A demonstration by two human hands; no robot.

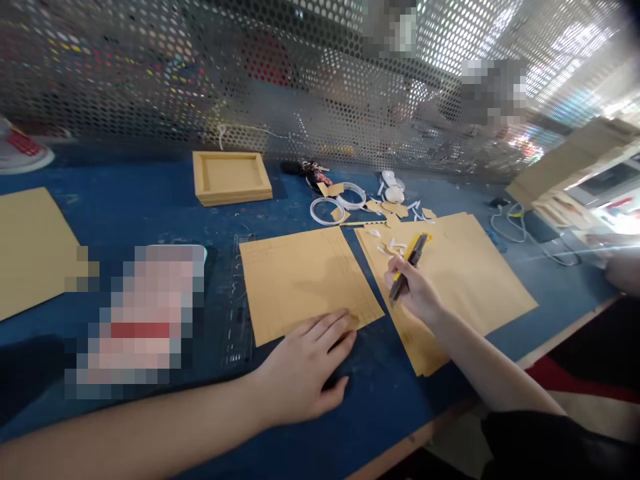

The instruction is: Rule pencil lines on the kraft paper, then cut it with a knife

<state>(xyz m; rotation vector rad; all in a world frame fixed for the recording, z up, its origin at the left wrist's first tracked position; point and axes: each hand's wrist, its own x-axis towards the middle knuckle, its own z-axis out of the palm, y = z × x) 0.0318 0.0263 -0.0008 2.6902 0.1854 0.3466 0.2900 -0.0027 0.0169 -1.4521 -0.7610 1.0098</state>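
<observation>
My left hand (313, 363) lies flat with its fingers stretched over the near edge of a brown cardboard sheet (300, 273). Faint lines are drawn along that sheet's margins. In my right hand (415, 290) is a yellow and dark utility knife (411, 263), its fingers wrapped round the handle. The knife is held above a stack of brown sheets (470, 273) to the right. White paper scraps (393, 245) lie on the stack's far left corner. A clear ruler (237, 300) rests on the table beside the left edge of the single sheet.
On the blue table (160, 213) stands a shallow cardboard box (233, 177). Behind the sheets are tape rolls (327, 211), keys (315, 167), cardboard scraps (395, 209) and a pencil (363, 223). Another brown sheet (35, 247) lies left. A perforated metal screen (200, 87) borders the back.
</observation>
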